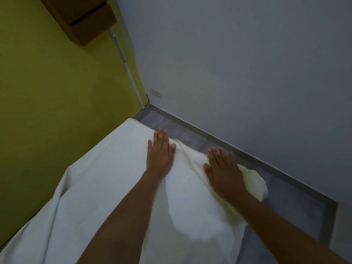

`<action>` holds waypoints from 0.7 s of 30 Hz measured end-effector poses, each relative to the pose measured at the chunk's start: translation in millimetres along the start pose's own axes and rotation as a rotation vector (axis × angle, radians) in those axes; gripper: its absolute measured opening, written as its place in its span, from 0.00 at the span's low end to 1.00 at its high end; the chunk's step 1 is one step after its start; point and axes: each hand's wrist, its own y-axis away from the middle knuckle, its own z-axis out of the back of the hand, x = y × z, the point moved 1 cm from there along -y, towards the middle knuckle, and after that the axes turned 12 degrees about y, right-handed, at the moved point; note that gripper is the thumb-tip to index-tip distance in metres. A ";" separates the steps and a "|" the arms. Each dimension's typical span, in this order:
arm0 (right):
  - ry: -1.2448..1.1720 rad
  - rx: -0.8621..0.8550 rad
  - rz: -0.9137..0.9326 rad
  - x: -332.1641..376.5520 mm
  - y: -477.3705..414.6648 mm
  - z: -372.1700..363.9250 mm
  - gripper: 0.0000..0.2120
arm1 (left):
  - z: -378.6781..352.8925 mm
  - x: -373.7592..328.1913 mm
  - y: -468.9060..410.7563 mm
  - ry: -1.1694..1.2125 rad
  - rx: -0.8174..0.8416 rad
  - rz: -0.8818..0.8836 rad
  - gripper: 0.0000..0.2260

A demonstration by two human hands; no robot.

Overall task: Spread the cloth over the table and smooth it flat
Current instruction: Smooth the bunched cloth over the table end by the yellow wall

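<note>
A white cloth [106, 180] covers the table, which is hidden under it. The cloth hangs over the left side in folds and bunches into a rumpled hump at the far right edge. My left hand [161, 152] lies flat on the cloth near the far edge, palm down, fingers apart. My right hand [222, 171] rests palm down on the rumpled hump, fingers spread. Neither hand grips the fabric.
A yellow-green wall [57, 82] stands close on the left, a pale grey wall [247, 63] on the right. Grey floor [285, 202] shows between the table and the grey wall. A brown wooden box [83, 18] hangs high on the yellow-green wall.
</note>
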 end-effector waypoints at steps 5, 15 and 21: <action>0.101 0.121 -0.312 -73.1 -5.6 0.3 0.26 | 8.0 -5.7 4.9 -0.051 0.074 0.027 0.26; -0.298 0.037 -0.342 -40.5 65.6 -28.8 0.26 | -55.1 -106.2 69.0 0.040 0.123 -0.132 0.27; -0.334 0.082 -0.115 -83.5 56.6 -43.1 0.22 | -58.1 -102.4 78.3 -0.013 0.046 -0.101 0.28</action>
